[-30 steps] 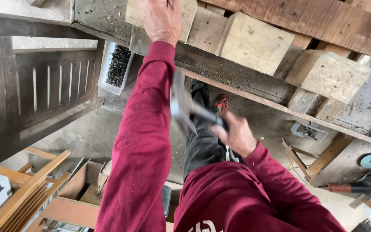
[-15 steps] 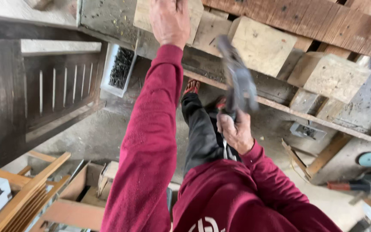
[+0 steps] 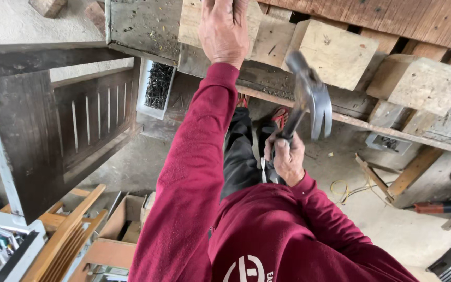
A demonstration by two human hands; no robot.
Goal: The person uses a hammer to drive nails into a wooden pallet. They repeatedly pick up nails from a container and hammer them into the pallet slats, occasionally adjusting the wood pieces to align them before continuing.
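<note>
Cluttered workbench [image 3: 147, 23]: left hand [image 3: 224, 28] pins wood block [image 3: 197, 23], right hand [image 3: 287, 156] fists claw hammer [image 3: 309, 96]; nail unseen, probably a mis-hit mashes fingers.

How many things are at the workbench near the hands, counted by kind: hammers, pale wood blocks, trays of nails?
Hammers: 1, a claw hammer held in the right hand.
Pale wood blocks: 3, one block under the left hand, a second block, a third block.
Trays of nails: 1, a white tray.
Total: 5.

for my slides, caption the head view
Left hand braces a wooden block; right hand raises a claw hammer.
</note>
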